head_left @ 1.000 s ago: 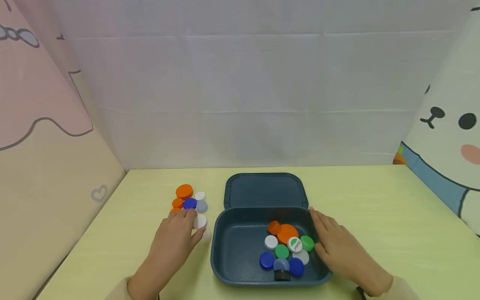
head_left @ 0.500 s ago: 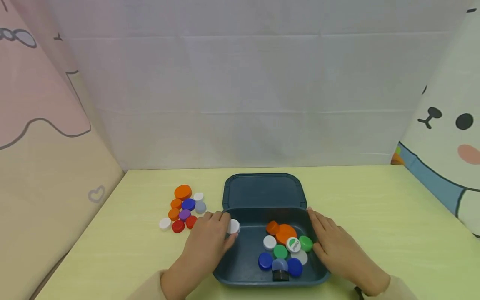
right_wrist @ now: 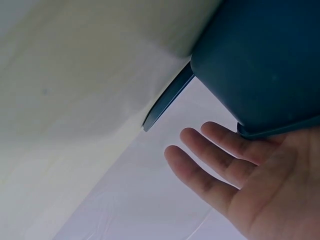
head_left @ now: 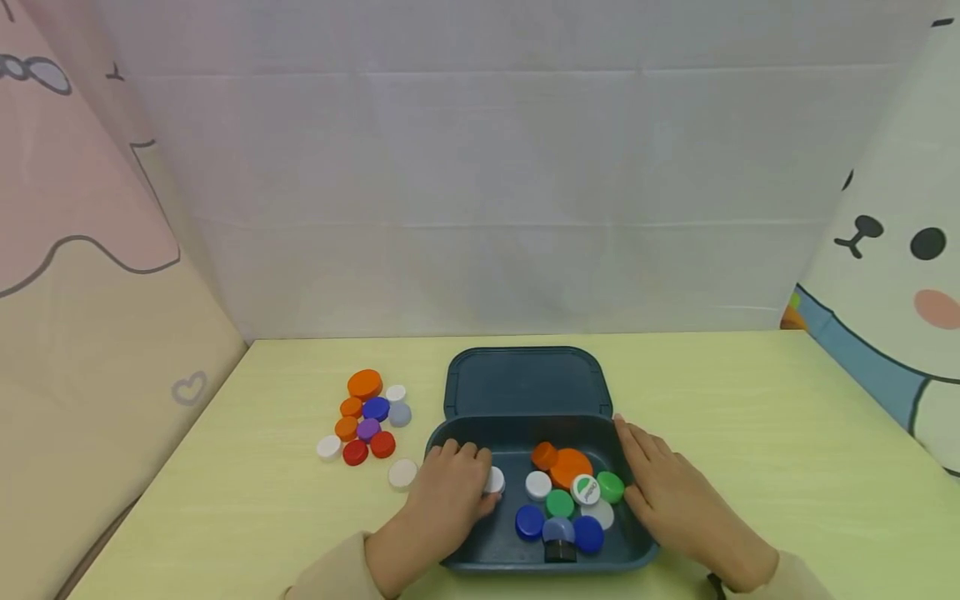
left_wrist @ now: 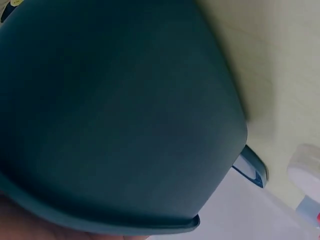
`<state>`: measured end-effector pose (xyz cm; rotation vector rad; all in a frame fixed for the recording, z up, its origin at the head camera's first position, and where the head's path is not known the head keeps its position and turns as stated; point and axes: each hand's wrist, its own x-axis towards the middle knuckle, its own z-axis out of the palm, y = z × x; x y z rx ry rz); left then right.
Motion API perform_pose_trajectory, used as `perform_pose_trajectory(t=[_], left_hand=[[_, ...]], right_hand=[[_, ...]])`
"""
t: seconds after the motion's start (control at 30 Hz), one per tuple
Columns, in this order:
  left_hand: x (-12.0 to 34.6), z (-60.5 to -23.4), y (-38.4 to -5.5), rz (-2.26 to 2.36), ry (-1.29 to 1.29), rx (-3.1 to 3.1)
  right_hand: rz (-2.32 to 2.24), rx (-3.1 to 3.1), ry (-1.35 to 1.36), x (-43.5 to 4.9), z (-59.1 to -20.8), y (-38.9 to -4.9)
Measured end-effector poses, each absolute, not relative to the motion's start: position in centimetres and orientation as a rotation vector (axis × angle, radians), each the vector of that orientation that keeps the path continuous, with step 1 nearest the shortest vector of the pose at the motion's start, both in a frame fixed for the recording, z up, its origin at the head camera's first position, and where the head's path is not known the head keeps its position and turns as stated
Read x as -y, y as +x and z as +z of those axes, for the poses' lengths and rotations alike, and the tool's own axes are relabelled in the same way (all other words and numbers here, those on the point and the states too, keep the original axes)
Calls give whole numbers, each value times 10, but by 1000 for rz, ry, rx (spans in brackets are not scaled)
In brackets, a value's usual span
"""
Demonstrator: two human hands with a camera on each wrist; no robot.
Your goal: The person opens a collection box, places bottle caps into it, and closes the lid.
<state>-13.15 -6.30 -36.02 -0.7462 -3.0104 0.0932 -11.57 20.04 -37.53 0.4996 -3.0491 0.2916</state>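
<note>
My left hand (head_left: 448, 492) reaches over the left side of a dark blue-green box (head_left: 555, 568), pinching a white bottle cap (head_left: 495, 481) between fingers and thumb. Inside the box, mostly to the right, lie orange (head_left: 572, 468), green (head_left: 558, 504), blue (head_left: 529, 522), white (head_left: 537, 485) and black (head_left: 560, 551) bottle caps. Along the right rim rests my right hand (head_left: 671, 492), fingers extended; the right wrist view shows them spread beside the box wall (right_wrist: 270, 65). In the left wrist view the box's outer wall (left_wrist: 120, 110) hides the pinched cap.
On the table left of the box sits a group of loose caps, among them a large orange cap (head_left: 365, 384), a purple cap (head_left: 368, 429) and red caps (head_left: 356, 452). An off-white cap (head_left: 402, 473) lies nearer my left hand. The box's lid (head_left: 528, 382) is behind it.
My left hand has moved right from the loose caps, bringing a white cap over the rim into the box. The right hand stays on the rim.
</note>
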Motion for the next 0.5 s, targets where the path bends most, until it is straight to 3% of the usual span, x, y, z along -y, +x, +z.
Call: perform_pose_trajectory(t=[0.5], left_hand=[[55,-375,-131,179,-801,3009]], right_hand=[[281,3069,508,-201,-375,-116]])
